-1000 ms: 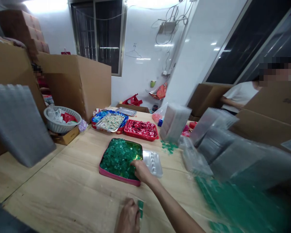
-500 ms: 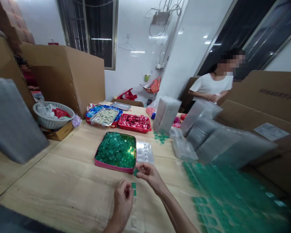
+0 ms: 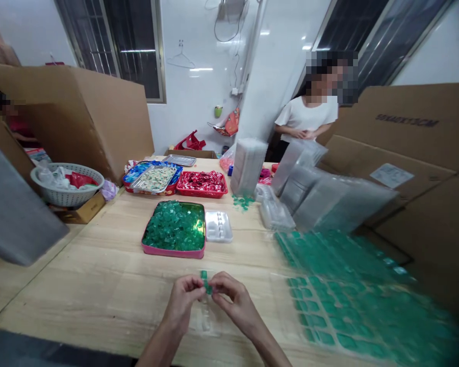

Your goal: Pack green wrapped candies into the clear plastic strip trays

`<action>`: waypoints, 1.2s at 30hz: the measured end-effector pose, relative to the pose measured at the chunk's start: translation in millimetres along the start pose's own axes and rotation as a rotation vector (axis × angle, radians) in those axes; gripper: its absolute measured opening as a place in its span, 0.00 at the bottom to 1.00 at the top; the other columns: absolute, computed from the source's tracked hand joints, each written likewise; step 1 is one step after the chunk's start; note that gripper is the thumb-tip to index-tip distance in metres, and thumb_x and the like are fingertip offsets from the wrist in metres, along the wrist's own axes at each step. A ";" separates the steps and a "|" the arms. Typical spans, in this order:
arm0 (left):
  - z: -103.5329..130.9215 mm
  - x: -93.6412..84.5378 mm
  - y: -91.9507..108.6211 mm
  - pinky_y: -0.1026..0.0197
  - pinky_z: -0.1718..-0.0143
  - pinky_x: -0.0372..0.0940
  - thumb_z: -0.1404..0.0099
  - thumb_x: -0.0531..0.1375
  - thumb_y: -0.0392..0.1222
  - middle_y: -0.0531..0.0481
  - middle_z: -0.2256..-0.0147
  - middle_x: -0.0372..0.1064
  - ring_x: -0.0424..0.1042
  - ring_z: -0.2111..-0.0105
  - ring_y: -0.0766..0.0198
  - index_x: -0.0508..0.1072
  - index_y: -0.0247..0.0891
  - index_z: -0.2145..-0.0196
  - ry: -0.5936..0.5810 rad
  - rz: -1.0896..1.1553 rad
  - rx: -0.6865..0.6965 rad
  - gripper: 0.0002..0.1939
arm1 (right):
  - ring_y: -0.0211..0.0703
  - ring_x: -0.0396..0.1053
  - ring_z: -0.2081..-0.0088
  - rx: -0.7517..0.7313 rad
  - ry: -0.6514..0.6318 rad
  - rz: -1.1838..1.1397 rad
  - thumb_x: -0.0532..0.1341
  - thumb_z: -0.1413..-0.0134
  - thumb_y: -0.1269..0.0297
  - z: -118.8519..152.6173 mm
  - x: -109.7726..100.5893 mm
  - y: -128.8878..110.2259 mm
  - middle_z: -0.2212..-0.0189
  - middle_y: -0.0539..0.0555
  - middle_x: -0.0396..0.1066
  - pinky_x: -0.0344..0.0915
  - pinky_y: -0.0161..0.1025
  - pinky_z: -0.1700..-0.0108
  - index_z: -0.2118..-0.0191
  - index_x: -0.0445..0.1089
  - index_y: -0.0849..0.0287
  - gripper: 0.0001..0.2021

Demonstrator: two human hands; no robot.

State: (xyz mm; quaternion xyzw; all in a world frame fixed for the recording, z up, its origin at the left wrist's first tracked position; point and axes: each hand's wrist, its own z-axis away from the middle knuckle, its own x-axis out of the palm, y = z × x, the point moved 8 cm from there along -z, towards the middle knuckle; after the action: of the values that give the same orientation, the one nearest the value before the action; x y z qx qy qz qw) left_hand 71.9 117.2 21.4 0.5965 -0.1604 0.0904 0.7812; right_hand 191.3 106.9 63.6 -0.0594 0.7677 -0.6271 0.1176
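My left hand (image 3: 181,302) and my right hand (image 3: 235,300) meet over the wooden table, fingertips pinched around a small translucent green square (image 3: 208,289). Another green square (image 3: 203,274) shows just beyond the fingertips. Beneath the hands lies a clear plastic blister tray (image 3: 205,321), hard to make out against the wood; my hands hide part of it. Farther off stands a pink-rimmed square tin (image 3: 172,252), heaped with loose green squares (image 3: 172,227). A whitish moulded plastic tray (image 3: 219,227) sits against its right side.
On the right lie clear sheets filled with green squares (image 3: 329,311). Stacked clear trays (image 3: 248,165) stand behind. A red basket (image 3: 202,192) of red packets and a metal tray (image 3: 135,183) are at the back. A person in a white shirt (image 3: 308,120) stands beside cardboard boxes (image 3: 413,120).
My right hand has come from the tin's near corner with a green square to meet my left hand over the clear tray. The whole view has also shifted.
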 end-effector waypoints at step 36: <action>-19.5 -25.0 -36.7 0.67 0.76 0.55 0.60 0.61 0.31 0.56 0.82 0.63 0.61 0.79 0.69 0.68 0.34 0.79 -0.024 -0.415 0.024 0.07 | 0.35 0.62 0.86 0.439 0.083 -0.068 0.55 0.65 0.66 9.3 17.7 95.0 0.87 0.41 0.58 0.55 0.30 0.84 0.76 0.56 0.57 0.05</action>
State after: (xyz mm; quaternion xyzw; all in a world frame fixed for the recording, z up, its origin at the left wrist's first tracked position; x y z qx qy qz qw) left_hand 63.6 127.2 -25.3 0.6270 -0.0425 -0.0775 0.7740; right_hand 182.0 113.4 -32.9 -0.0325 0.6144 -0.7847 0.0749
